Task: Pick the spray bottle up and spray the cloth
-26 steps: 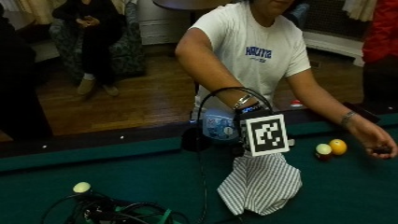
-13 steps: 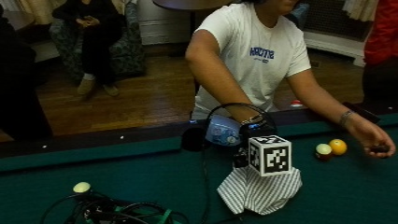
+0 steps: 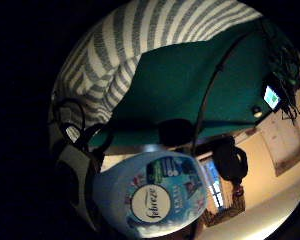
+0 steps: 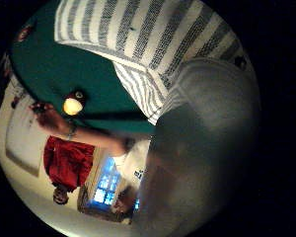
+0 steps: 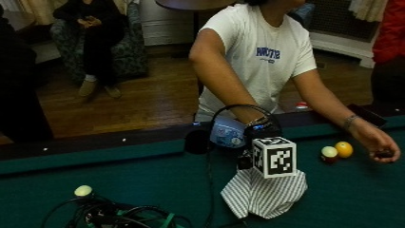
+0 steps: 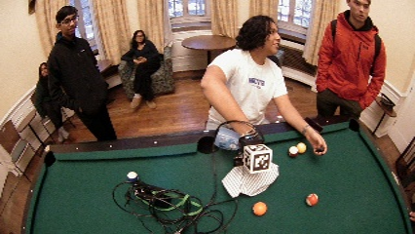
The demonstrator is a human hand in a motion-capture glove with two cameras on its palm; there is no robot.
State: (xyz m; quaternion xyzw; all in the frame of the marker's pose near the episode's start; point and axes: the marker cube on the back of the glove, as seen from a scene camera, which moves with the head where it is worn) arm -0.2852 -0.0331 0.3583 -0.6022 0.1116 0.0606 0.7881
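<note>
- Compared with 1 second back, the right hand (image 5: 261, 129) has drawn toward the person's side of the pool table, and the spray bottle (image 5: 227, 133) it carries now sits over the near rail rather than over the cloth.
- Its fingers are wrapped round the bottle, which fills both palm views (image 3: 155, 197); the bottle hangs in the air, not resting on the felt.
- The striped cloth (image 5: 265, 194) lies on the felt just inward of the rail, below and in front of the hand, with 1 corner raised in a soft fold.
- Handling, as a judgement: the bottle is smooth rigid plastic with a glossy label, likely slippery and sloshing if part full; the neck under the trigger is the sound place to hold it. The cloth is limp and light, and would shift if touched.
- The bare left hand (image 5: 380, 148) rests on the felt near 2 balls (image 5: 336, 151) toward the right end of the rail.
</note>
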